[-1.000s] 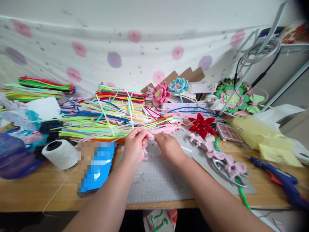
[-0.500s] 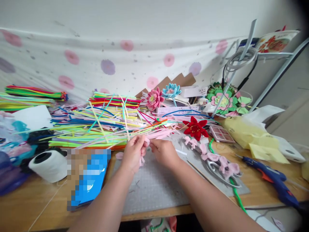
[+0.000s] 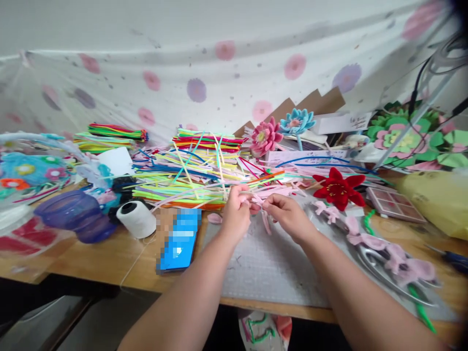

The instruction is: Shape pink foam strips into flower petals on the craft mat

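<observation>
Above the grey cutting mat [image 3: 270, 273], my left hand [image 3: 237, 212] is closed on a pale pink pipe-cleaner piece [image 3: 267, 224], whose loose ends hang down. With thumb and forefinger together, my right hand [image 3: 287, 214] pinches the same pink piece from the right. The fingers partly hide its shape. A single pink petal [image 3: 214, 218] lies at the mat's left edge. More pink petal pieces [image 3: 373, 241] lie in a row at the right, around silver scissors [image 3: 387, 273]. A red fuzzy flower [image 3: 339, 189] rests beyond the mat.
Heaps of coloured pipe cleaners [image 3: 175, 187] spread behind my hands. A blue-screened phone [image 3: 183, 241], a white thread spool [image 3: 136, 219] and a purple container [image 3: 75, 214] stand at the left. A palette case [image 3: 397, 207] and a glue gun [image 3: 451, 258] lie at the right.
The view has swung left, so things appear further right and the purple container shows more fully. My hands stay on the pink piece, and more of its ends now show between them.
</observation>
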`<state>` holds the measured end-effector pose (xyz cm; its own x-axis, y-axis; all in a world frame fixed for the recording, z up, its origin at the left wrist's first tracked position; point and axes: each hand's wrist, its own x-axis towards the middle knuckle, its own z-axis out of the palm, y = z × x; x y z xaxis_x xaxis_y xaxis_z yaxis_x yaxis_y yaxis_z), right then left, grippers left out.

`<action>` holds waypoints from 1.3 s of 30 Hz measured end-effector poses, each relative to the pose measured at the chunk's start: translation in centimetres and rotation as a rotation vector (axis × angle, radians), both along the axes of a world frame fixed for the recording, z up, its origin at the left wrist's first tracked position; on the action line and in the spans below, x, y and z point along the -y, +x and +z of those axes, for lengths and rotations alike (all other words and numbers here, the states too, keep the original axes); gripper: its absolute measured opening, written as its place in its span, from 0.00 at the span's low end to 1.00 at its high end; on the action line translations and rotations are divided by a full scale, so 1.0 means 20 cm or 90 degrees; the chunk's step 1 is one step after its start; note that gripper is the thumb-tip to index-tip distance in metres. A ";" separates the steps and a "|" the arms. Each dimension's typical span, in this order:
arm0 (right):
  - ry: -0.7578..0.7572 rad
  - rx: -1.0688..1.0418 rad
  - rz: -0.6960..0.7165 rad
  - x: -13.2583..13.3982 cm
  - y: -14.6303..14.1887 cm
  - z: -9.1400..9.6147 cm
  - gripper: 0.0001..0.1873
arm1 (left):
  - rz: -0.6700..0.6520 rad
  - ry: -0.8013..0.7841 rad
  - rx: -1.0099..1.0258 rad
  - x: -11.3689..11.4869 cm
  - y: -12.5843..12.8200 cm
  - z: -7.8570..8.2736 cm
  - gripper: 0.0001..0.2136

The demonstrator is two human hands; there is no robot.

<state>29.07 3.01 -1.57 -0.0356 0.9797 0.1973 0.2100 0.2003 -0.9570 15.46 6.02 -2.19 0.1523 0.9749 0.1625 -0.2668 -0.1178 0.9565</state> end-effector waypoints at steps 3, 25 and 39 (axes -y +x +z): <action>-0.021 0.022 0.028 0.00 0.00 -0.01 0.10 | 0.017 0.040 -0.071 0.01 -0.01 0.00 0.10; 0.035 -0.072 -0.058 -0.01 -0.01 -0.03 0.12 | 0.029 -0.014 -0.119 0.03 -0.01 0.03 0.07; 0.067 0.187 -0.166 0.01 -0.04 0.00 0.08 | 0.155 0.124 -0.186 0.03 0.00 -0.03 0.05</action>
<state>28.17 2.73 -1.56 0.1410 0.9386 0.3150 0.5284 0.1977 -0.8257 15.38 5.46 -2.75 -0.0116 0.9433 0.3317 0.0699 -0.3301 0.9414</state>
